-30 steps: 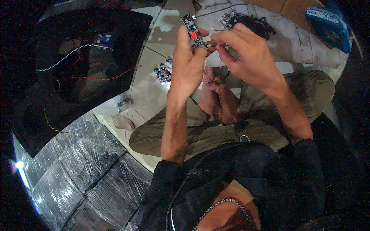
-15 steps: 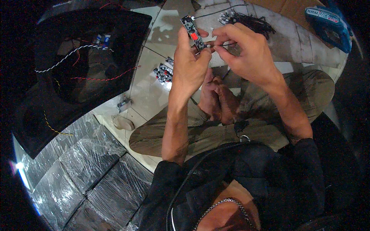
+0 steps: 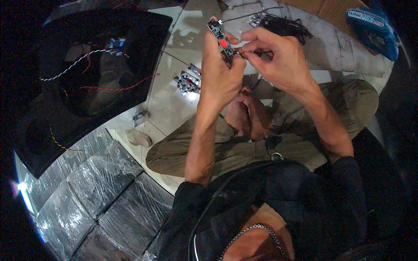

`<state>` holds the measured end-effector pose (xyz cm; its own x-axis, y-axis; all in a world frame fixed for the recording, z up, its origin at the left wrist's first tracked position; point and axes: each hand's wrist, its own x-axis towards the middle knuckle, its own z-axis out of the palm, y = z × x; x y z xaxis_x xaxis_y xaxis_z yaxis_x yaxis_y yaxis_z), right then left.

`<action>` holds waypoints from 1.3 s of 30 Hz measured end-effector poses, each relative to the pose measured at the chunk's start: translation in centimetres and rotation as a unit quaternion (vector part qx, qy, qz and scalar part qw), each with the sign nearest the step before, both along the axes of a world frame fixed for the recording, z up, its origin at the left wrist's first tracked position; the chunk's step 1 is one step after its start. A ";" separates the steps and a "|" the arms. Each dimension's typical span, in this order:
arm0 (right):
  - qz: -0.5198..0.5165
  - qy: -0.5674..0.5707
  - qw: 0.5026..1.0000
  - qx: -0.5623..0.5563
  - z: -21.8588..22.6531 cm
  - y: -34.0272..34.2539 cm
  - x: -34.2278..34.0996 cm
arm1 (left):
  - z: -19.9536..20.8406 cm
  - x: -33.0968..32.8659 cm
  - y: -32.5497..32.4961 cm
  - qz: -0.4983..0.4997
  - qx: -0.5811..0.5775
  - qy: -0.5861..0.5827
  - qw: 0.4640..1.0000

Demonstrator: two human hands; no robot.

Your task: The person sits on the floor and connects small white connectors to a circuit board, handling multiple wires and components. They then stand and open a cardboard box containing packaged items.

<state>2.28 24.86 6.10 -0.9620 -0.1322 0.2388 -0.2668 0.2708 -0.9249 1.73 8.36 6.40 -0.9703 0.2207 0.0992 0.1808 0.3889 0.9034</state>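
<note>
My left hand [image 3: 221,80] grips a narrow circuit board [image 3: 216,29] with a red part on its face, tilted with its upper end to the left. A thin black cable [image 3: 250,15] runs from a small white plug at the board's upper end off to the right. Beside the board's lower end, the thumb and fingertips of my right hand [image 3: 283,63] are pinched around a thin dark cable [image 3: 258,81]. Part of it shows below that hand. Fingers hide the cable's tip, so I cannot tell whether it touches the board.
Several small circuit boards [image 3: 188,82] lie on the tiled floor to the left. Beyond my right hand is a bundle of black cables [image 3: 285,26]. A blue tool case or pack [image 3: 373,32] sits far right. A black panel with loose wires [image 3: 148,30] and plastic-wrapped blocks [image 3: 102,182] stand left.
My left hand and the board have shifted slightly right and down, closer to my right fingertips. My right hand stays pinched in almost the same place.
</note>
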 end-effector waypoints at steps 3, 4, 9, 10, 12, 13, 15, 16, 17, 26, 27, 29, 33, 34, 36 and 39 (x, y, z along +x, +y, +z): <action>0.002 -0.022 1.000 0.000 0.0 0.1 0.0 | 1.0 0.2 0.4 0.013 -0.003 -0.047 0.999; 0.002 -0.034 0.999 0.000 0.0 0.2 -0.1 | 1.7 0.1 0.8 0.021 0.004 -0.080 0.997; -0.088 0.043 0.995 -0.014 -0.4 2.0 -1.3 | 3.7 -3.7 0.9 0.033 0.054 -0.007 0.998; -0.116 0.074 0.990 -0.013 -0.5 2.6 -1.6 | 5.5 -5.2 0.7 0.002 0.056 0.010 0.998; -0.135 0.039 0.987 -0.081 -0.7 3.3 -2.1 | 8.6 -8.4 1.9 -0.045 0.092 0.006 0.995; -0.141 0.026 0.983 -0.114 -0.9 3.5 -2.6 | 10.1 -10.6 2.9 -0.062 0.125 -0.012 0.990; -0.133 0.000 0.985 -0.110 -1.2 3.2 -3.6 | 12.1 -14.7 3.9 -0.063 0.183 -0.031 0.981; -0.131 -0.019 0.988 -0.084 -1.6 3.4 -3.2 | 11.9 -16.3 4.6 -0.054 0.202 -0.041 0.977; -0.128 -0.038 0.989 -0.060 -1.7 3.7 -3.1 | 11.8 -17.3 5.0 -0.043 0.220 -0.051 0.973; -0.118 0.045 0.985 0.121 -3.6 4.8 -3.2 | 0.3 -8.1 -8.5 0.153 0.046 -0.106 0.981; -0.104 0.068 0.981 0.148 -4.0 4.8 -3.3 | -1.9 -6.7 -10.8 0.177 -0.018 -0.146 0.973; -0.077 0.122 0.969 0.199 -4.7 4.6 -3.3 | -6.4 -3.3 -16.4 0.157 -0.263 -0.108 0.946; -0.037 0.115 0.948 0.293 -4.4 3.7 -3.2 | -13.0 2.6 -21.0 0.123 -0.382 -0.044 0.915; -0.045 0.125 0.940 0.314 -4.7 3.5 -3.2 | -13.0 3.0 -20.1 0.159 -0.375 -0.065 0.911; -0.059 0.145 0.923 0.351 -5.7 3.3 -3.3 | -13.2 3.7 -18.4 0.232 -0.360 -0.106 0.897; -0.050 0.141 0.921 0.361 -6.0 2.8 -3.6 | -16.9 4.4 -20.9 0.247 -0.380 -0.044 0.890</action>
<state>-1.28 27.66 0.05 -0.8916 -0.2682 0.3648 -0.4086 0.8239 -0.3928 6.15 -12.54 -10.54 -0.9641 -0.2647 0.0217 -0.2411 0.9063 0.3470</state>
